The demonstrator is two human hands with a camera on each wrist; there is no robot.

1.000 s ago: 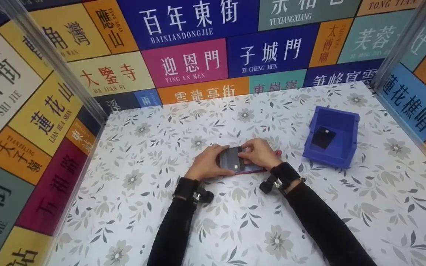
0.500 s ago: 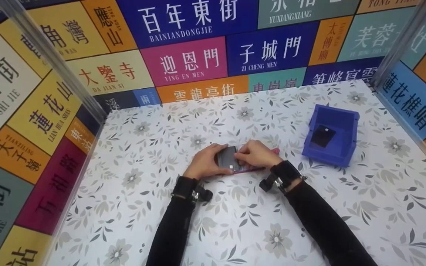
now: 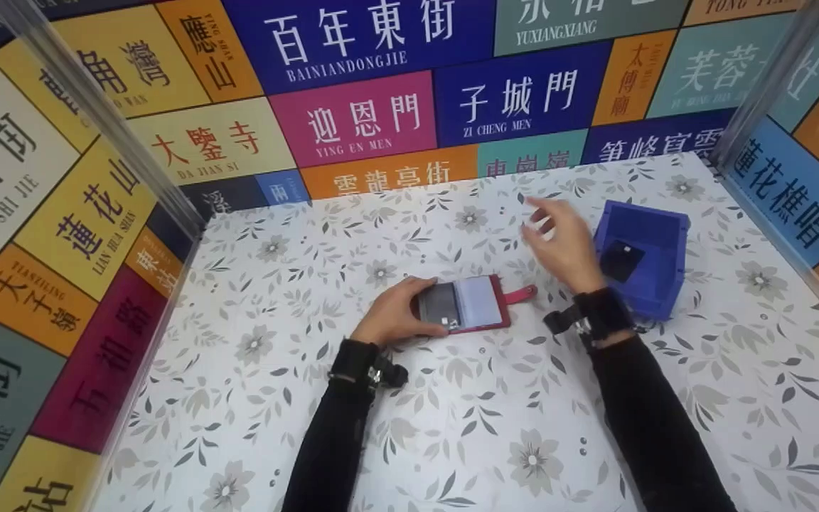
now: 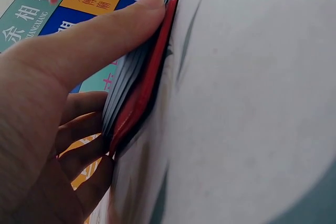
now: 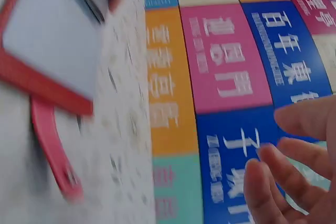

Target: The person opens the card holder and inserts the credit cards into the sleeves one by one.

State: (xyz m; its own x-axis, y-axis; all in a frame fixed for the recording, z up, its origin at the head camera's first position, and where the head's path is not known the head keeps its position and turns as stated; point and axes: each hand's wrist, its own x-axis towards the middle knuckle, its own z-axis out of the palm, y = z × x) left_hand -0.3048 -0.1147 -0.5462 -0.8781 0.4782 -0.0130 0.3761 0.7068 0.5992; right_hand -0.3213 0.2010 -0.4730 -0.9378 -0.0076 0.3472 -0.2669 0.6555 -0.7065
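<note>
A red card holder (image 3: 499,302) lies open on the table, its clear sleeves fanned out and a strap (image 3: 521,294) with a snap pointing right. My left hand (image 3: 397,313) grips its left end, thumb along the near edge and fingers at the far side. Under that hand, a dark grey card (image 3: 441,304) shows in a sleeve. In the left wrist view the stacked sleeves (image 4: 126,85) stand up from the red cover (image 4: 152,72). My right hand (image 3: 562,245) is raised between the holder and the blue bin, fingers loosely bent and holding nothing.
A blue plastic bin (image 3: 655,307) stands to the right, with a black card (image 3: 621,262) inside. The table (image 3: 409,412) has a floral cover. Walls with coloured sign panels (image 3: 363,117) close off the back and both sides.
My right hand has left the card holder and moved up and right, towards the bin, uncovering the pale right page and the strap. My left hand stays on the holder.
</note>
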